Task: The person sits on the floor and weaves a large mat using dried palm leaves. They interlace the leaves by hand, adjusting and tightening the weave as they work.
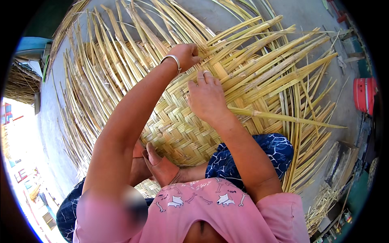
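A partly woven mat (178, 125) of split bamboo lies under both my hands, its close zigzag weave nearest my feet. Long loose bamboo strips (267, 75) fan out from its far and right edges. At the weaving edge my left hand (184, 56), with a silver bangle at the wrist, is closed with its fingers curled on a bamboo strip; its fingertips are partly hidden. Just nearer to me and to the right, my right hand (208, 97) rests flat on the weave. Its fingers are stretched out, and a pale band circles one of them.
My bare foot (162, 168) presses on the mat's near part, and my bent knee (273, 152) sits at its right. A red container (365, 95) stands at the far right, above a wooden block (342, 162). Grey floor (308, 20) surrounds the strips.
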Motion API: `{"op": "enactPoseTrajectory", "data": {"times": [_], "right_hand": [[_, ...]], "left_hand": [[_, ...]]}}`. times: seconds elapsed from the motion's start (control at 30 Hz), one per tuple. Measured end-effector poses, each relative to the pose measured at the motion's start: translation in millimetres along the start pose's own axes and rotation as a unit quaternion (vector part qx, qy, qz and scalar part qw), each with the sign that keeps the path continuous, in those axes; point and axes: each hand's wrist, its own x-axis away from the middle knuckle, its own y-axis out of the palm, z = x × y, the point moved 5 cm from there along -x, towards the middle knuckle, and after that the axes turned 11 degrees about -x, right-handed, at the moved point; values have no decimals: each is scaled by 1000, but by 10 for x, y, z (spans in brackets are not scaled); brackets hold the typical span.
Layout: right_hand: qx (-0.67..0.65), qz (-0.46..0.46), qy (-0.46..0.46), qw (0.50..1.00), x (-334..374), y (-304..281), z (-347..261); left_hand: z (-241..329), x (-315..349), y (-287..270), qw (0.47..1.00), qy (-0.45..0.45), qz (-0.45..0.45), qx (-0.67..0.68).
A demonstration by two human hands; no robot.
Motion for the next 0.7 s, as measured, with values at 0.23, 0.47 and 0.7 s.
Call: {"op": "enactPoseTrajectory", "data": {"times": [0.23,0.47,0.7], "right_hand": [[-116,-11,33,993,-81,-165,80],[-386,180,234,874,-278,-407,858],[-430,243,247,834,-293,-313,941]], "left_hand": [[-125,-110,29,994,-29,-61,83],[78,-97,-27,998,12,-58,-31],[20,-104,-34,998,22,-47,-38]]}}
